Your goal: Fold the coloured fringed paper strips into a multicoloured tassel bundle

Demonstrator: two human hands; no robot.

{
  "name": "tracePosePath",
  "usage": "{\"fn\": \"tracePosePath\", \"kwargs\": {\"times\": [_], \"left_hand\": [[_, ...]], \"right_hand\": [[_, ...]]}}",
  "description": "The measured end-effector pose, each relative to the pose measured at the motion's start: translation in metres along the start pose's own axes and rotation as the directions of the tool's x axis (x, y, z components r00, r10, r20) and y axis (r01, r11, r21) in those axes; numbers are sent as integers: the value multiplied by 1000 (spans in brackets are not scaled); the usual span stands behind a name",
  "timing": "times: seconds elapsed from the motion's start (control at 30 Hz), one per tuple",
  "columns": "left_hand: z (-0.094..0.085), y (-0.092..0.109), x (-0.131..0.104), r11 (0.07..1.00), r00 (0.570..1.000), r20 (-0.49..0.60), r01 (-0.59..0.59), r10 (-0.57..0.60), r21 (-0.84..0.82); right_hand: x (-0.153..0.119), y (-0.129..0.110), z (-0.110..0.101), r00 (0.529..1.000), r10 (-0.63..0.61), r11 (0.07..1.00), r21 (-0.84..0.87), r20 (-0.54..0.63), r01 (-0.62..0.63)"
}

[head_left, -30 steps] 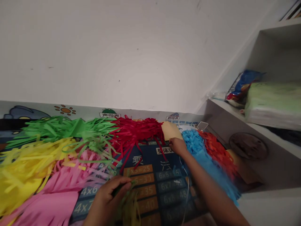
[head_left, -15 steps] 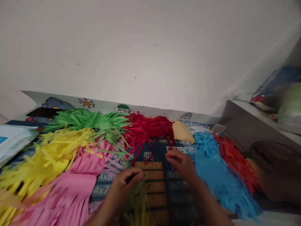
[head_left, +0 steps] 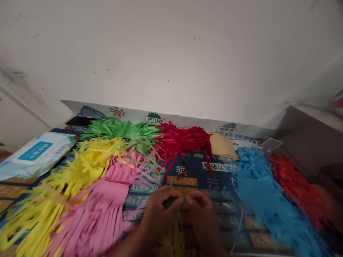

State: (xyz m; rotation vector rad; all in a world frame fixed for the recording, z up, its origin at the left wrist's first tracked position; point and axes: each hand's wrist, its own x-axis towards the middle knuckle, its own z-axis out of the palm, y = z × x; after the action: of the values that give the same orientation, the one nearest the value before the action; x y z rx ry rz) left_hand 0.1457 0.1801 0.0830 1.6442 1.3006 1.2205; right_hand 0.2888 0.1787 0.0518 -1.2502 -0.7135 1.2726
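A yellow-green paper tassel hangs in the shade below my left hand, whose thumb and fingers are closed on its upper part. My right hand meets the left at the fingertips in a pinch, with a small green bit of the tassel between them. Both hands are over the dark printed mat. To their left lies fringed pink paper, and beyond them a heap of red paper strips. A thin white string runs down right of my right hand.
Fringed yellow paper and green paper spread to the left, near a wipes pack and a dark phone-like slab. On the right lie blue fringe, orange-red fringe and a tan paper piece. A wall stands behind.
My right hand has come in from the right and now meets my left at the fingertips. The view has turned left, showing more of the wipes pack.
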Motion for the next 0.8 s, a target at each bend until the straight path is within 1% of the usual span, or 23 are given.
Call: {"fn": "tracePosePath", "kwargs": {"times": [0.1,0.2,0.23,0.3,0.33,0.37,0.4,0.5,0.57,0.63,0.7,0.77,0.8], "left_hand": [[-1,4,-2,992,997,20,-72,70,102],[-1,5,-5,970,989,31,-145,141,195],[0,5,-6,962,987,28,-162,159,221],[2,4,-8,946,982,21,-187,188,263],[3,3,-9,941,979,26,-203,204,270],[3,2,-10,940,976,36,-216,214,265],[3,2,-11,944,976,50,-217,211,249],[2,-2,-12,967,986,81,-159,145,199],[0,-4,-12,968,991,84,-118,102,223],[-2,-6,-12,956,990,97,-121,98,268],[-4,-9,-10,947,988,113,-135,106,290],[-5,-10,-8,949,984,132,-150,117,278],[-5,-10,-8,951,981,146,-164,129,261]], "right_hand": [[-4,1,-5,996,-82,994,-71,34,84],[-7,2,-12,982,-181,968,-167,50,186],[-8,2,-14,971,-228,948,-210,68,238],[-9,0,-17,929,-341,875,-311,146,370],[-9,0,-18,906,-380,834,-354,187,423],[-10,-1,-18,893,-397,808,-381,212,449],[-10,-2,-18,896,-388,806,-391,218,444],[-11,-2,-18,938,-305,872,-347,163,344],[-10,-1,-19,944,-288,875,-357,162,328],[-8,-1,-22,942,-278,863,-382,189,331],[-4,-3,-24,947,-223,881,-366,233,298],[-1,-5,-26,943,-176,906,-328,284,268],[0,-6,-27,935,-176,908,-316,308,276]]}}
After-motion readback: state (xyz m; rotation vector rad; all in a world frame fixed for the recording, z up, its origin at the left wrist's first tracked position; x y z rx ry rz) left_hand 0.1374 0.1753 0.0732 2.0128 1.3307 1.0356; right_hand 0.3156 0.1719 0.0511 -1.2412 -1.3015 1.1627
